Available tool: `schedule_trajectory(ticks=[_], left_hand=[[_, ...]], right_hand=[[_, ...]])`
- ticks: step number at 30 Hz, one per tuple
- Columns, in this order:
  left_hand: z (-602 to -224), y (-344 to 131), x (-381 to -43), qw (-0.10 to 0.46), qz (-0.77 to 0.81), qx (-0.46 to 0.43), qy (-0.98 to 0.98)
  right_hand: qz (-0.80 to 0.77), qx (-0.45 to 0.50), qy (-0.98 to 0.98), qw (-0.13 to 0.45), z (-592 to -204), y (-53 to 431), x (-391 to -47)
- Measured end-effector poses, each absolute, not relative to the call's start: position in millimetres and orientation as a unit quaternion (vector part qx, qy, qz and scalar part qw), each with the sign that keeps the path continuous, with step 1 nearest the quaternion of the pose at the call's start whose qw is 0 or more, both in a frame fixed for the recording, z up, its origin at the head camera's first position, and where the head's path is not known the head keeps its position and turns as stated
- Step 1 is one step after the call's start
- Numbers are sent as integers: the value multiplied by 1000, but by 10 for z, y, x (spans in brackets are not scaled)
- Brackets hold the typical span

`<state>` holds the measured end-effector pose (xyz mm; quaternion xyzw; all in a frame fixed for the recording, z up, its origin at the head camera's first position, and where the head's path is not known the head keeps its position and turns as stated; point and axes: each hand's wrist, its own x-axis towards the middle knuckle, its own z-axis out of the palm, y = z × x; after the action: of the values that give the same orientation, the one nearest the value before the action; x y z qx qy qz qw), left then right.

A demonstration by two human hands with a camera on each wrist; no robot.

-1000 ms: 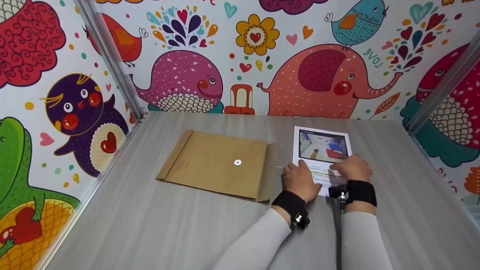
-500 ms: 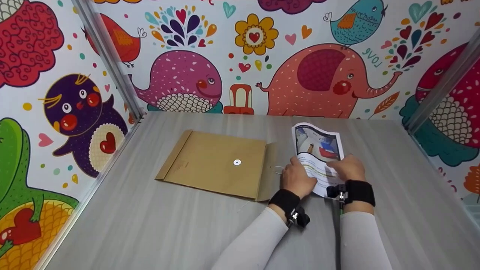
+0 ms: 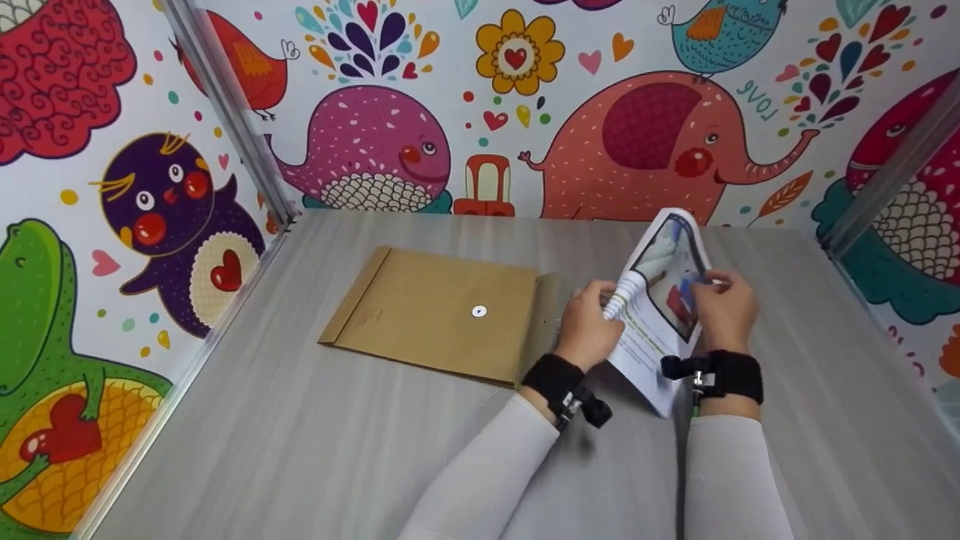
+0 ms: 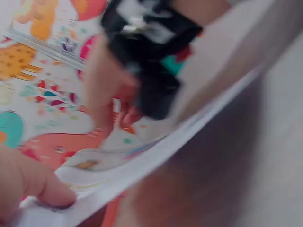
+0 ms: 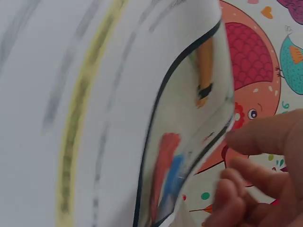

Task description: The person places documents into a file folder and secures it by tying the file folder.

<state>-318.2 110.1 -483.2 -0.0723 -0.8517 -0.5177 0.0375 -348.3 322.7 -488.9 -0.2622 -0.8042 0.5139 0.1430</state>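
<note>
A printed sheet of paper [image 3: 649,322], with a colour photo on its upper part and a yellow-marked line of text, is lifted and bent off the table. My left hand [image 3: 589,324] pinches its left edge between thumb and fingers; the left wrist view shows the thumb [image 4: 52,187] pressing on the sheet. At the opposite edge is my right hand [image 3: 726,311]. In the right wrist view one of its fingertips [image 5: 236,139] meets the paper's edge, while the other fingers curl loosely, apart from the sheet.
A brown paper envelope [image 3: 427,311] with a white round button lies flat to the left, its flap [image 3: 536,322] towards the left hand. A dark cable [image 3: 681,472] runs beside the right forearm. Cartoon-printed walls [image 3: 495,135] enclose the grey table [image 3: 360,442].
The sheet lay flat under both hands, then buckled, and now stands raised and curved. Both hands have come up with it. The envelope has stayed where it was.
</note>
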Motion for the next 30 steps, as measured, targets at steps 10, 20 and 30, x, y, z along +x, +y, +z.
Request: schedule_trajectory(ticks=[10,20,30], left_hand=[[-4553,0,-3379,-7,-533,-156,-832],[-4727,-696,-3618,-113,-571,-226,-781],[-4763,-855,-3675,-155,-550,-269,-775]], right_hand=[[483,-237,-795,281,-4734,3186,-3494],[559,-26,-829,0,-4805,3157,-3495],[577,40,-809,-101,-4829,3130,-3471]])
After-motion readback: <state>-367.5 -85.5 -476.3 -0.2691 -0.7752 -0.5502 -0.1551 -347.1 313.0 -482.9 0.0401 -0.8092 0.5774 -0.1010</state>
